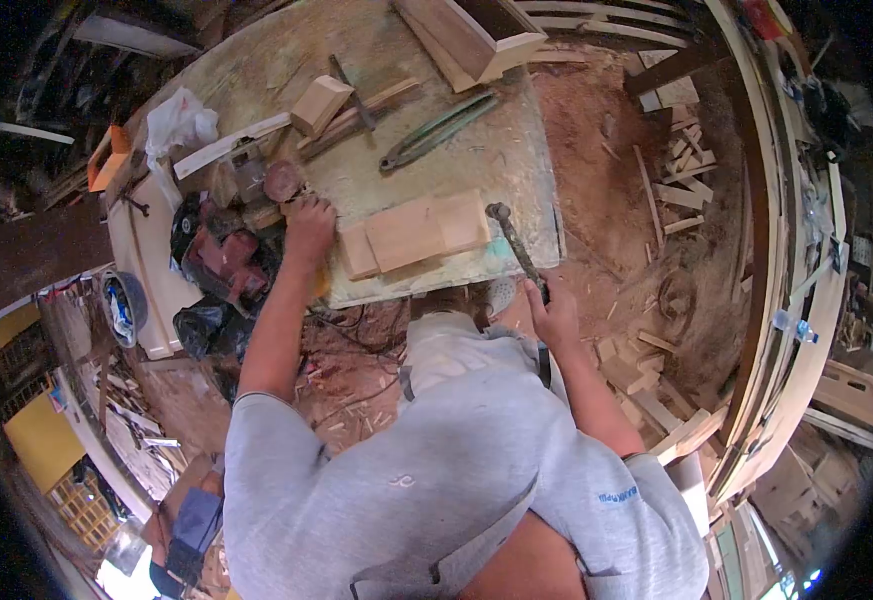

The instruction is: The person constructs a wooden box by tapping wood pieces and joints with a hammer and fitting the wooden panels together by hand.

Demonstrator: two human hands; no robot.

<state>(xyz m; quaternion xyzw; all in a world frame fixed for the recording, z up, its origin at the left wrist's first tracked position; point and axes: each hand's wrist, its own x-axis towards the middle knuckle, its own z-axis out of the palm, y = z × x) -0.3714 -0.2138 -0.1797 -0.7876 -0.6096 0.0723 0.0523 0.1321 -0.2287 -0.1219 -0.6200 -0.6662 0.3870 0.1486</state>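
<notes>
My right hand (553, 314) is wrapped round the handle of a hammer (522, 246), whose head points up beside the table's right front corner. My left hand (310, 228) is at the table's left side with its fingers curled, right beside a reddish round tin (282, 181). What those fingers pinch, if anything, is too small to make out. Between my hands, near the front edge, lies a joined piece of pale wooden boards (403, 238). It touches neither hand. The worktable (476, 165) has a worn, stained top.
A long greenish tool (438, 131), a wood block (321, 104) and a wooden box-like frame (486, 42) lie farther back. At the left are a reddish power tool (233, 262) and a white plastic bag (180, 122). Wood offcuts (685, 165) litter the floor at right.
</notes>
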